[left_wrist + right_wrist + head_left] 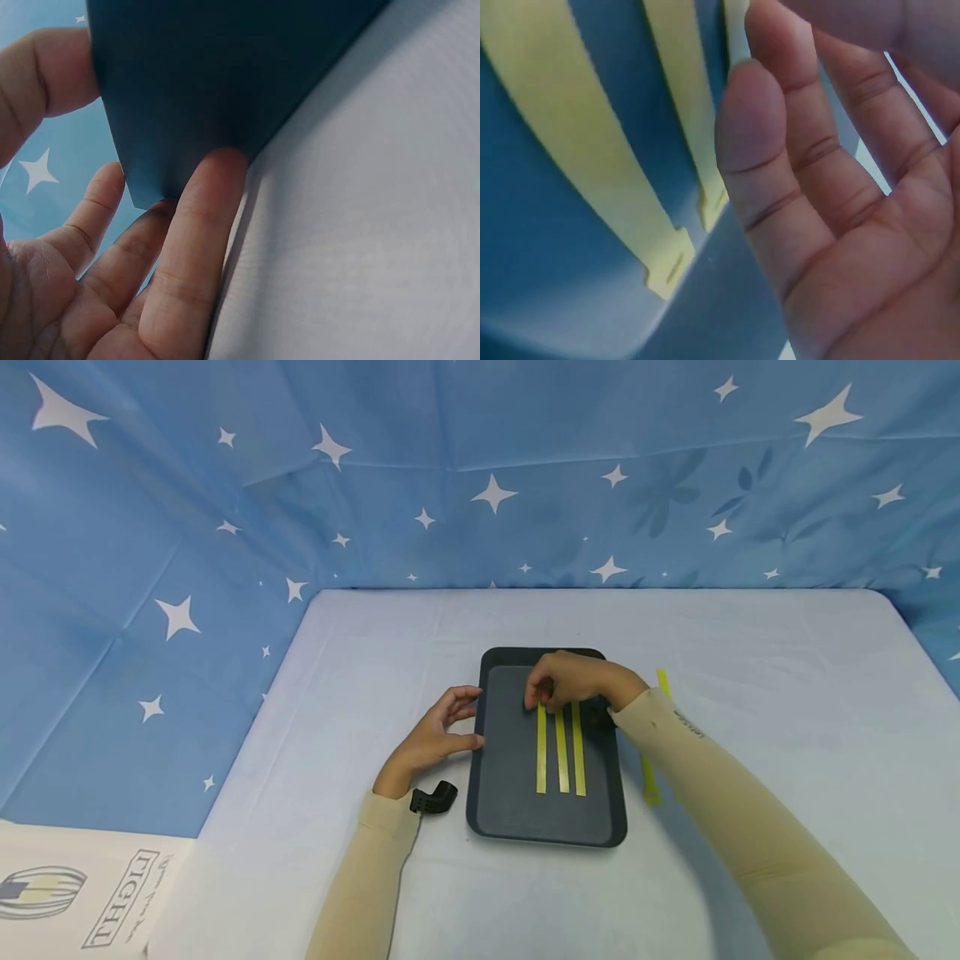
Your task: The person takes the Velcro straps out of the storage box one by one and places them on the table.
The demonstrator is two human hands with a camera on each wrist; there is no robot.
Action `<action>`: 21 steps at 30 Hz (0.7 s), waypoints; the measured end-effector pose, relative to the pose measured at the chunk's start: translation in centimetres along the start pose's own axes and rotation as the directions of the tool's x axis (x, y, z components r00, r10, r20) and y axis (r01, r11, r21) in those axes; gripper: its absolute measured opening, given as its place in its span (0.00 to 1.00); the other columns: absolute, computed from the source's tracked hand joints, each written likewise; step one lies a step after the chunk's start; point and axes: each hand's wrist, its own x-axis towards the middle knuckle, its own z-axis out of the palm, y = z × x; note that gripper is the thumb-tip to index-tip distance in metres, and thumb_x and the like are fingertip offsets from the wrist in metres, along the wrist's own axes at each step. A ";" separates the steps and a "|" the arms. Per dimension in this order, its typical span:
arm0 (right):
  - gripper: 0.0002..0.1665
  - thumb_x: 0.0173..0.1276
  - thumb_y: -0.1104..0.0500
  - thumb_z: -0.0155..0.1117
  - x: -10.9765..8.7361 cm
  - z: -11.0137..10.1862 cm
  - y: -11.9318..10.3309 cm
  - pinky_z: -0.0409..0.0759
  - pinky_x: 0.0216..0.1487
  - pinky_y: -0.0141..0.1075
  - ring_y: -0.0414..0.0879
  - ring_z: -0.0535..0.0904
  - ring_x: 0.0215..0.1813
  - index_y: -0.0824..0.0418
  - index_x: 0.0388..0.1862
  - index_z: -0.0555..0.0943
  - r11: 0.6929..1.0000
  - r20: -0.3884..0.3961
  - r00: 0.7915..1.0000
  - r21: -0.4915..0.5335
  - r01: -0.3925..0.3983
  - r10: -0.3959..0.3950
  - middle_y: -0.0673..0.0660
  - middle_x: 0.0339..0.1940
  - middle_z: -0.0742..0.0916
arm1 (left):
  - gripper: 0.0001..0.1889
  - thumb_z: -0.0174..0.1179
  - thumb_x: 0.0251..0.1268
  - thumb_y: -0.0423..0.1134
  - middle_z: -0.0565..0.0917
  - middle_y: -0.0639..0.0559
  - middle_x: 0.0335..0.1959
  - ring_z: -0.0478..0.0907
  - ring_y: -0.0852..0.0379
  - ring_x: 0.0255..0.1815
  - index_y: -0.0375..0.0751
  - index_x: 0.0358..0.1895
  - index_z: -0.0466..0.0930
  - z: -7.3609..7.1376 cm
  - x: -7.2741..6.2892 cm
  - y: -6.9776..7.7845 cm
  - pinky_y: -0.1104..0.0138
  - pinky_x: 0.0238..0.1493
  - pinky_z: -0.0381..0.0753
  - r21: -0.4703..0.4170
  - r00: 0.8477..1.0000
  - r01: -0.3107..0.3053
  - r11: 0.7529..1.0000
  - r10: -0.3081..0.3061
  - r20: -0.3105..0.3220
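A dark grey tray (506, 810) lies on the table, with three narrow yellow strips side by side on it. My right hand (573, 678) reaches over the tray and pinches the upper end of the leftmost yellow strip (542, 756); the fingers partly hide that end. To its right lie the middle strip (562, 760) and the right strip (578, 756). In the right wrist view, a strip (592, 150) ends in a notched tab with a slit. My left hand (431, 739) touches the tray's left side wall (187, 90) with thumb and fingers spread apart.
Another yellow piece (650, 785) lies to the tray's right, partly covered by my right forearm. White cloth (787, 710) covers the table. A blue star-patterned curtain (450, 527) hangs behind and at left. A printed white item (90, 893) is at the lower left.
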 end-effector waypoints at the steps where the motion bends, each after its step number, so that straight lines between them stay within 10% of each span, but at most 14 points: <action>1: 0.15 0.66 0.80 0.69 0.1 0.1 0.0 0.84 0.46 0.45 0.45 0.83 0.40 0.65 0.43 0.91 1.000 0.002 1.000 -0.001 -0.006 0.006 0.56 0.43 0.90 | 0.40 0.67 0.67 0.28 0.66 0.34 0.82 0.65 0.34 0.81 0.33 0.81 0.62 0.0 0.0 0.0 0.41 0.76 0.69 -0.002 1.000 0.002 1.000 -0.002 -0.001; 21: 0.17 0.64 0.82 0.67 1.2 0.7 0.7 0.77 0.36 0.42 0.44 0.76 0.29 0.61 0.33 0.88 1.000 -0.001 1.000 0.006 -0.029 0.029 0.51 0.32 0.86 | 0.39 0.67 0.67 0.28 0.66 0.32 0.82 0.65 0.33 0.80 0.32 0.80 0.62 0.0 0.1 0.1 0.43 0.75 0.71 -0.016 1.000 0.003 1.000 -0.003 -0.004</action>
